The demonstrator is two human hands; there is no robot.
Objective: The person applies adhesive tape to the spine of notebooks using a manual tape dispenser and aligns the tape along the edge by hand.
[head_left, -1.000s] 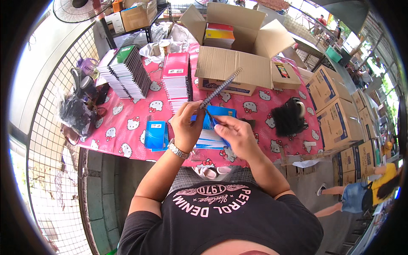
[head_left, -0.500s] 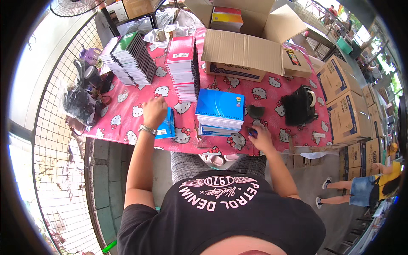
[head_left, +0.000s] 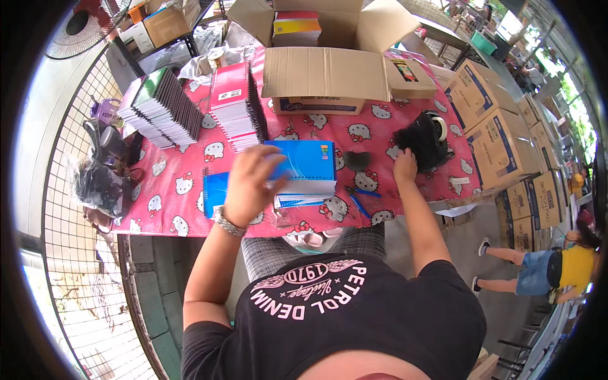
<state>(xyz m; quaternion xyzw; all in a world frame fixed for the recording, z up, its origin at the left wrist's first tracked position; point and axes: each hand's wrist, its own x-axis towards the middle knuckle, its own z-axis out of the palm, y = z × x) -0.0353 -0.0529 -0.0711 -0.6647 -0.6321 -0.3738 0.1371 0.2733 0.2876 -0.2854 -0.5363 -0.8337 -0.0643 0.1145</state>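
My left hand (head_left: 252, 185), smeared by motion, is raised with its fingers apart and nothing visible in it. It hovers between a blue notebook (head_left: 215, 185) lying flat and a stack of blue spiral notebooks (head_left: 304, 158), partly hiding both. Further right, my right hand (head_left: 405, 166) has its fingers drawn together at the edge of a black mass of fine strands (head_left: 420, 143); what they pinch is too small to make out. Between the stack and my right hand lie blue-handled pliers (head_left: 361, 201). A small dark pad (head_left: 357, 160) rests just beyond them.
Tall notebook stacks, one pink-topped (head_left: 229, 94) and one green-topped (head_left: 151, 83), stand at the back left. Behind is an open carton (head_left: 324, 75) holding notebooks. A tape roll (head_left: 439, 128) sits beside the black mass. Plastic-wrapped items (head_left: 96, 183) crowd the left edge; cartons (head_left: 503, 144) are piled right.
My right hand has let go of the pliers, now on the table, and moved right to the black mass. My left hand has lifted off the flat blue notebook and moved toward the blue stack.
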